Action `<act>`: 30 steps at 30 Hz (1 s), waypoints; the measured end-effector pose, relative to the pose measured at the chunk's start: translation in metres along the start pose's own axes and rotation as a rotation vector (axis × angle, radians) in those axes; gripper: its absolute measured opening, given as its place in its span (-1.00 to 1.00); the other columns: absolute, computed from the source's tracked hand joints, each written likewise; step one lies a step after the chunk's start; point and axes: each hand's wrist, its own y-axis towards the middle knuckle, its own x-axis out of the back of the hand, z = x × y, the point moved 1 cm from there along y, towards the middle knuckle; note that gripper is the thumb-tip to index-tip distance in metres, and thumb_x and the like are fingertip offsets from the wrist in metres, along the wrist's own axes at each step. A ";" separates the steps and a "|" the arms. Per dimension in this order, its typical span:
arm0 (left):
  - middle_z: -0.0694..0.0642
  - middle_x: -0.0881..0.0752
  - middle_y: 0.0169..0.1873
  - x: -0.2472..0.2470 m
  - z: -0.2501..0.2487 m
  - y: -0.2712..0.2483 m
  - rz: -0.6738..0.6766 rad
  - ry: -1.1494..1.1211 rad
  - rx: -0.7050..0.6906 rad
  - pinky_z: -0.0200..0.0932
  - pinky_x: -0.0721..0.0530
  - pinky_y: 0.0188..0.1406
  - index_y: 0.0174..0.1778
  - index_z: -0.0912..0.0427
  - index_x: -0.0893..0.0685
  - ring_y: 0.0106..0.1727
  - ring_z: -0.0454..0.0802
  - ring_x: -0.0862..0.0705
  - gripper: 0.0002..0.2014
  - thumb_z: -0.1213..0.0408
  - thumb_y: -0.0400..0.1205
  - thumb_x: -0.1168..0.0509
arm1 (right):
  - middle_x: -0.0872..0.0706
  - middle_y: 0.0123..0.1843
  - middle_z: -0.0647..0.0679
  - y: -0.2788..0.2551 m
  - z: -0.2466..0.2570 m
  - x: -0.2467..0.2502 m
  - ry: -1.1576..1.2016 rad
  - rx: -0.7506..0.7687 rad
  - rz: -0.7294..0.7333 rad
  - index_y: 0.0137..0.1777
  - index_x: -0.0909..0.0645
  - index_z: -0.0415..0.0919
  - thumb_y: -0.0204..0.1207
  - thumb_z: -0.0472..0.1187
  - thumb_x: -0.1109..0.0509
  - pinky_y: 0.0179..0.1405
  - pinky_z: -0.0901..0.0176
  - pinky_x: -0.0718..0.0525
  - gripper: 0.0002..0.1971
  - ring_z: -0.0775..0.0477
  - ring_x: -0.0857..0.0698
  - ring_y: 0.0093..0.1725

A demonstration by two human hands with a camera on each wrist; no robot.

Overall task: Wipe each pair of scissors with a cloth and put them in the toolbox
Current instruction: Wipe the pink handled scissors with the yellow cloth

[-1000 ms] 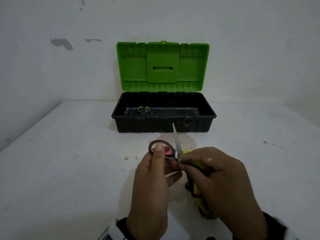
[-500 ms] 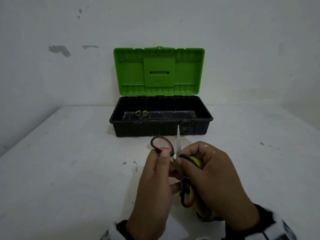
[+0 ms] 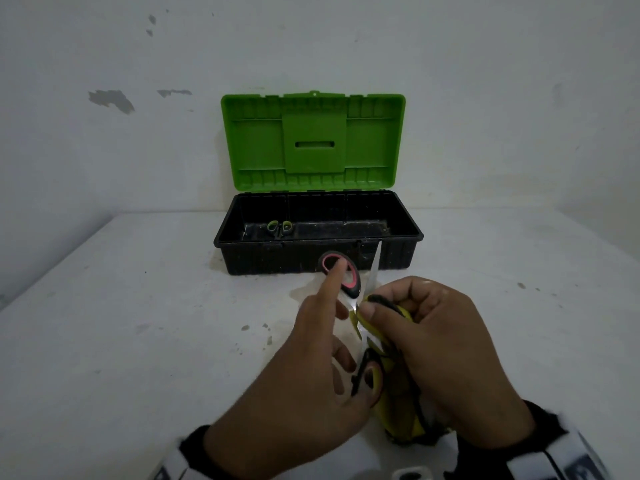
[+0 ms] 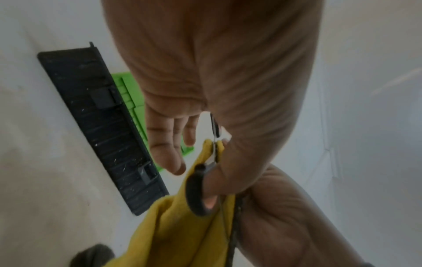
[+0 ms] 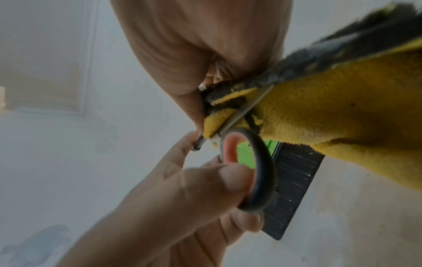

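Observation:
Black scissors with pink-lined handles [image 3: 341, 271] are spread wide open above the table. My left hand [image 3: 304, 368] holds them: the thumb goes through the lower handle loop [image 4: 196, 195] and the index finger reaches up to the upper loop. One blade [image 3: 374, 268] points up toward the toolbox. My right hand [image 3: 443, 341] pinches a yellow cloth [image 3: 398, 410] folded around the other blade [image 5: 246, 110] near the pivot. The black toolbox [image 3: 311, 261] stands behind with its green lid [image 3: 311, 143] upright. Green-handled scissors [image 3: 280, 228] lie inside at the left.
The white table [image 3: 138, 341] has small stains and meets a white wall behind the toolbox and at the left. A wet-looking patch [image 3: 304, 289] lies just in front of the toolbox. A small white object [image 3: 412, 474] shows at the bottom edge.
The scissors have opened wider, and the lower handle with my left thumb in it has come into view. My left index finger now stretches up to the upper handle. The cloth stays pinched on the blade.

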 end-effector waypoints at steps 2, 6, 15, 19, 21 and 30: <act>-0.38 -0.45 0.15 0.002 0.001 0.003 -0.016 0.019 0.018 -0.11 -0.77 -0.22 0.57 -0.52 0.17 -0.13 -0.07 -0.70 0.05 0.12 0.48 -0.52 | -0.81 -0.36 0.13 0.000 -0.001 -0.002 0.008 0.007 -0.008 -0.27 -0.78 -0.04 0.40 -0.22 -0.62 -0.42 0.48 -0.61 -0.91 0.23 -0.74 -0.40; -0.25 -0.53 -0.04 0.000 0.001 0.004 -0.102 0.067 0.039 -0.21 -0.67 -0.42 0.55 -0.35 -0.02 -0.36 -0.05 -0.66 -0.07 0.23 0.46 -0.49 | -0.82 -0.35 0.11 -0.003 -0.002 -0.005 0.038 0.044 -0.020 -0.27 -0.77 -0.03 0.38 -0.23 -0.64 -0.40 0.43 -0.67 -0.88 0.17 -0.77 -0.37; 0.00 -0.62 -0.31 0.000 -0.002 0.002 -0.139 0.015 0.063 -0.31 -0.61 -0.38 0.37 -0.40 -0.11 -0.37 -0.13 -0.61 -0.14 0.38 0.45 -0.50 | -0.81 -0.23 0.26 -0.012 -0.001 0.003 -0.027 0.111 0.080 -0.26 -0.78 0.08 0.31 -0.20 -0.64 -0.23 0.53 -0.66 -0.86 0.21 -0.76 -0.14; -0.10 -0.66 -0.18 -0.003 -0.002 0.001 -0.126 0.052 0.070 -0.32 -0.62 -0.35 0.35 -0.42 -0.05 -0.30 -0.14 -0.65 -0.13 0.36 0.47 -0.50 | -0.81 -0.24 0.27 -0.017 -0.006 0.000 0.016 0.105 0.043 -0.28 -0.81 0.04 0.31 -0.31 -0.65 -0.41 0.61 -0.59 -0.81 0.22 -0.75 -0.20; -0.24 -0.64 -0.07 -0.004 -0.001 0.000 -0.129 0.076 0.050 -0.28 -0.69 -0.26 0.30 -0.54 -0.02 -0.20 -0.13 -0.68 -0.10 0.35 0.47 -0.51 | -0.81 -0.24 0.28 -0.019 -0.009 -0.002 0.006 0.115 0.013 -0.28 -0.80 0.04 0.31 -0.32 -0.65 -0.41 0.62 -0.58 -0.80 0.23 -0.75 -0.21; -0.47 -0.68 0.04 -0.001 0.007 -0.009 -0.172 0.113 0.043 -0.49 -0.67 -0.18 0.22 -0.57 -0.20 0.02 -0.32 -0.67 -0.17 0.40 0.46 -0.53 | -0.76 -0.33 0.23 -0.017 -0.012 -0.002 -0.165 0.076 -0.156 -0.35 -0.60 0.00 0.26 -0.01 -0.67 -0.47 0.47 -0.63 -0.73 0.19 -0.74 -0.41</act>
